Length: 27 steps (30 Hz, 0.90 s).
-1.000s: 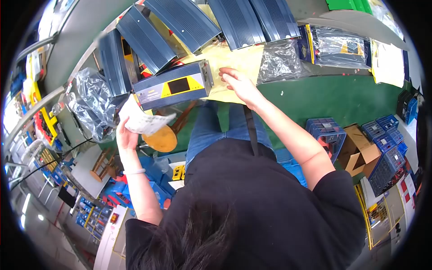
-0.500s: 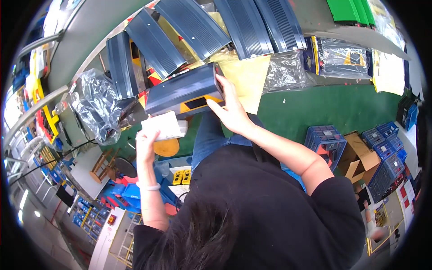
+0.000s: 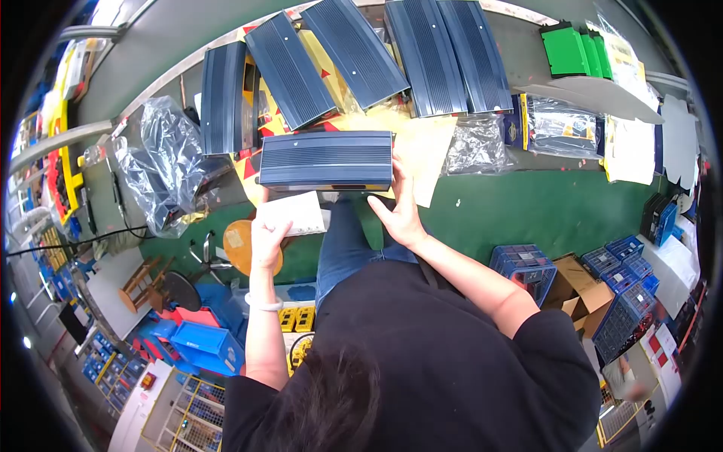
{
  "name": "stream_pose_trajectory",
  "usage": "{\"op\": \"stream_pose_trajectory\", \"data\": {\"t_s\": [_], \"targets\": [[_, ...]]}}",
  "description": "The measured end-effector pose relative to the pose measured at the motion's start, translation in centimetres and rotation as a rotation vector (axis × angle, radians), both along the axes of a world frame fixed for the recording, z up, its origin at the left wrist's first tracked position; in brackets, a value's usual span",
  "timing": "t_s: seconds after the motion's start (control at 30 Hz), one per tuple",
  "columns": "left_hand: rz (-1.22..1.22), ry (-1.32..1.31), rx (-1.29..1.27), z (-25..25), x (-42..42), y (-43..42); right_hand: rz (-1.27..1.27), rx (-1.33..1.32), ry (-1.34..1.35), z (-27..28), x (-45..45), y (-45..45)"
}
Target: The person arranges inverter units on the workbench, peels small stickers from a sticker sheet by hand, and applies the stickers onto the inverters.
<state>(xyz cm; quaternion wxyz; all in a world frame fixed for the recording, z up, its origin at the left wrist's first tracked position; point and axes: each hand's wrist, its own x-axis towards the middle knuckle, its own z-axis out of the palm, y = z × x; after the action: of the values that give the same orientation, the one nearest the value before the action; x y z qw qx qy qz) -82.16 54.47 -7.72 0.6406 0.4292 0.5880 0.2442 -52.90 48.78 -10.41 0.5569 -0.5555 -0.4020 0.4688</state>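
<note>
A dark blue ribbed metal case (image 3: pixel 327 160) lies level at the near edge of the bench, its orange-trimmed front now barely showing. My right hand (image 3: pixel 403 217) is at the case's right end, fingers along the end and thumb spread apart below the front edge. In my left hand (image 3: pixel 269 239) is a stack of white paper (image 3: pixel 296 213), pinched under the thumb just below the case's left corner. Behind the case, several similar blue cases (image 3: pixel 290 71) lie in a slanted row, with a yellow sheet (image 3: pixel 425 151) beneath.
Crumpled clear plastic bags (image 3: pixel 162 169) lie at the left. Plastic-wrapped units (image 3: pixel 561 124) and green blocks (image 3: pixel 572 51) are on the right of the bench. A round wooden stool (image 3: pixel 239 245), blue crates (image 3: pixel 525 271) and an opened cardboard box (image 3: pixel 580 290) stand on the floor.
The case has turned from tilted, front panel showing, to level with its ribbed top up. My right thumb has come off the front panel. My left hand still holds the paper.
</note>
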Motion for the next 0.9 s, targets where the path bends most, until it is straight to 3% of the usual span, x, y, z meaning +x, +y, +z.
{"op": "stream_pose_trajectory", "data": {"t_s": [0.1, 0.23, 0.53, 0.9], "targets": [[-0.015, -0.002, 0.006, 0.5, 0.5, -0.5, -0.003, 0.001, 0.132, -0.2, -0.1, 0.2], [0.069, -0.045, 0.113, 2.9, 2.9, -0.3, -0.017, 0.038, 0.022, 0.7, -0.3, -0.4], [0.019, -0.067, 0.202, -0.1, 2.0, -0.4, 0.031, 0.145, 0.07, -0.8, 0.6, 1.4], [0.004, 0.092, 0.237, -2.5, 1.3, -1.7, 0.225, 0.028, -0.209, -0.4, 3.8, 0.6]]}}
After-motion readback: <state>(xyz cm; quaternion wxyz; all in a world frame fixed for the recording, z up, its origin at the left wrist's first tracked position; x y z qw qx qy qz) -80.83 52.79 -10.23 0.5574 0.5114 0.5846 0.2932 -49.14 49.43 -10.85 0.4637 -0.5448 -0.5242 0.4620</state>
